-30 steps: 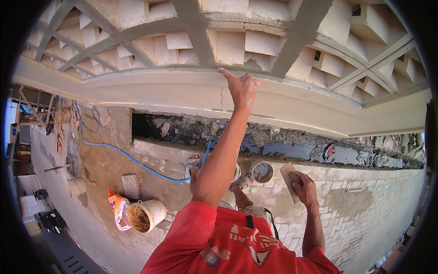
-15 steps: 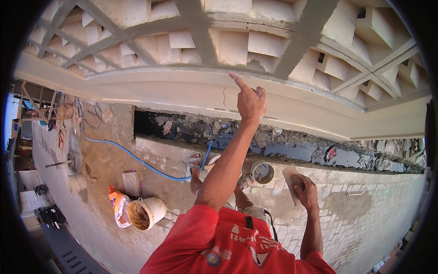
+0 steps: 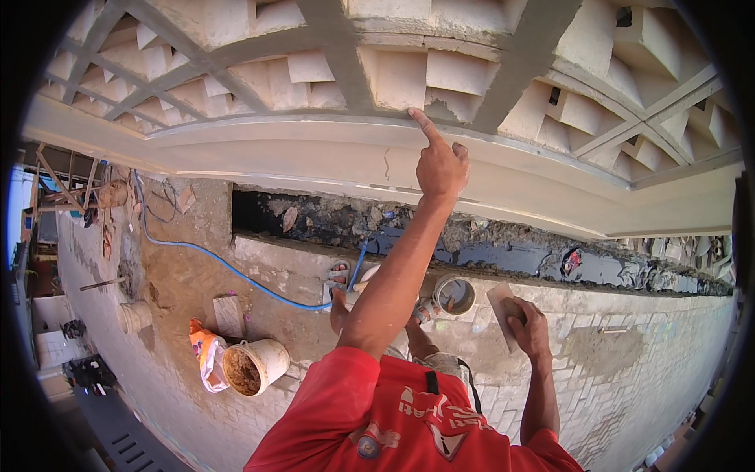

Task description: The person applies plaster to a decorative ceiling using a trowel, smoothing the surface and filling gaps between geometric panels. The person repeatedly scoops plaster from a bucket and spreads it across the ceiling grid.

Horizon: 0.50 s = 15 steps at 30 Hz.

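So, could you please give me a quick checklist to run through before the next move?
1. Trowel held in the right hand: ok.
2. Left hand free of tools: ok.
3. Grey coating on the lattice wall dry: cannot tell.
4. Blue hose well away from the left sandal: not ok, it passes close by.
5. Ditch below the wall covered: not ok, it lies open.

The paved ground (image 3: 598, 393) is seen beneath both hands. Just left of the right hand (image 3: 532, 326), a bucket of grey mix (image 3: 473, 294) is set down. Well left of the left hand (image 3: 442, 169), a blue hose (image 3: 211, 253) is stretched; below it are grouped a pale block (image 3: 229, 316), an orange-and-white sack (image 3: 206, 354) and a sand-filled bucket (image 3: 272, 359).
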Tool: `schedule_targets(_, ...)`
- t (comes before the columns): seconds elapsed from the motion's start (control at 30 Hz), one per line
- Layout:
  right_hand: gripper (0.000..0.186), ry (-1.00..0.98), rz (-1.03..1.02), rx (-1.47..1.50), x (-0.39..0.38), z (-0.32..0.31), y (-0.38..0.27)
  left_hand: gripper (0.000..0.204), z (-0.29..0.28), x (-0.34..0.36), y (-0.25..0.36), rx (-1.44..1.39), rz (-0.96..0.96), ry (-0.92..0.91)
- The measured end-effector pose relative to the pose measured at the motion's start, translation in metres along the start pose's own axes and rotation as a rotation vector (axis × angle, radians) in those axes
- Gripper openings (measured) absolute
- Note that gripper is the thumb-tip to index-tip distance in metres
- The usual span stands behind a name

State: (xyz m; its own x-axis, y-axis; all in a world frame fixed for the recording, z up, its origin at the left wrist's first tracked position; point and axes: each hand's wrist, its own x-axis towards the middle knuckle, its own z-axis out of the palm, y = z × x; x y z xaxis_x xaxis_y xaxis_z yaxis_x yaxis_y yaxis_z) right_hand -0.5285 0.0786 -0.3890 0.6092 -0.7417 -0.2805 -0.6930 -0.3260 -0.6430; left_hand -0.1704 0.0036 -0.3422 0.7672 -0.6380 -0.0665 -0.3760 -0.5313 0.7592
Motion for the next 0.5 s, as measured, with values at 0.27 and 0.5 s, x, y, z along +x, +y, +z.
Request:
schedule_targets(0.27,0.047,0.011,0.0,0.01,-0.001,0.0,0.002,0.096,0.012,-0.023,0.012,-0.023,0.088,-0.073)
schedule_targets(0.5,0.047,0.01,0.0,0.023,0.0,0.003,0.007,0.092,-0.015,-0.014,0.006,-0.476,-0.089,-0.06)
